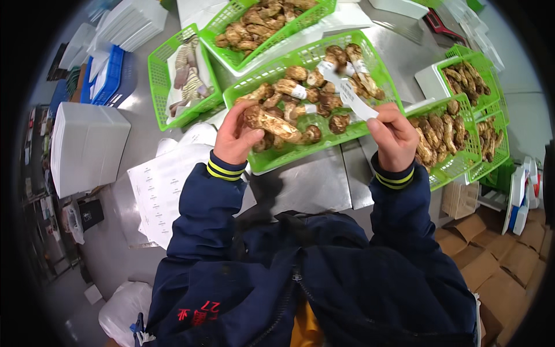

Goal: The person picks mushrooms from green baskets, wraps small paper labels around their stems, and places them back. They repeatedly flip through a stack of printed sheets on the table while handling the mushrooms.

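My left hand (234, 139) grips a long brown mushroom (272, 124) with a thick pale stem, over the near left part of a green plastic basket (329, 144). On the right, my right hand (396, 139) pinches one end of a curved white label strip (354, 99) between thumb and fingers. The strip's far end reaches over the basket. Inside it lie several similar mushrooms, some with white paper bands (299, 92) round their stems. A small round mushroom (339, 123) rests near the basket's front wall.
Printed label sheets (153, 194) lie left on the metal table (312, 188). Further green baskets of mushrooms (263, 23) stand at the back and right (442, 136); one at left (184, 78) holds wrapped items. White boxes (87, 147) and a blue basket (110, 78) stand left, cardboard boxes (491, 266) low right.
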A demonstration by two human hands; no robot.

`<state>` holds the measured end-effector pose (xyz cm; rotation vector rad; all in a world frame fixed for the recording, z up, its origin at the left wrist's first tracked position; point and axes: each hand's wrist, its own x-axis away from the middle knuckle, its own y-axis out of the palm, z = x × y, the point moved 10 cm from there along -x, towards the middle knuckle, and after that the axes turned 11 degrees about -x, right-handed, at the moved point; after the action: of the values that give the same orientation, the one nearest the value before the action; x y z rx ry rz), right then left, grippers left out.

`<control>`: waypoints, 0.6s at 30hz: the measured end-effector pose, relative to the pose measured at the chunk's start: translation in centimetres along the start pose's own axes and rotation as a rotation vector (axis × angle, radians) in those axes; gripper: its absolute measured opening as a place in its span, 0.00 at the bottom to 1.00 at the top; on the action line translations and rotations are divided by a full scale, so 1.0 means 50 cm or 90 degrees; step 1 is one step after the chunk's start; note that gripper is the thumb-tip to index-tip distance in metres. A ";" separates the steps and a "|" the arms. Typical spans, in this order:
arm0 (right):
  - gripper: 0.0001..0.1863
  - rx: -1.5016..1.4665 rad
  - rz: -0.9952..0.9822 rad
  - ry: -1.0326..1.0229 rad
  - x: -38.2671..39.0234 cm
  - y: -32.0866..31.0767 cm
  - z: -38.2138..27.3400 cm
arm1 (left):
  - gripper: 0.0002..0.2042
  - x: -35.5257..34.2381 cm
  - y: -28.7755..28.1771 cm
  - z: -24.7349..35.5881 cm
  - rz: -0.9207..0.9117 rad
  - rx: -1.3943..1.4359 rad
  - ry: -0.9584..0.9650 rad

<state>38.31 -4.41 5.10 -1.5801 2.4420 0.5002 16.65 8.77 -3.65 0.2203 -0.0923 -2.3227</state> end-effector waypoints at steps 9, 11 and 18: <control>0.03 -0.179 -0.113 0.023 -0.001 0.153 0.021 | 0.23 0.095 -0.036 0.017 0.041 0.473 -0.119; 0.04 -0.187 -0.141 0.024 0.000 0.202 0.018 | 0.20 0.115 -0.047 0.003 0.066 0.509 -0.178; 0.03 -0.216 -0.176 0.062 0.015 0.349 0.036 | 0.18 0.181 -0.082 -0.004 0.122 0.494 -0.233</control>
<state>22.06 2.18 6.29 -2.0815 2.2374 0.8386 7.63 5.03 -5.58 0.1520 -1.1477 -2.0058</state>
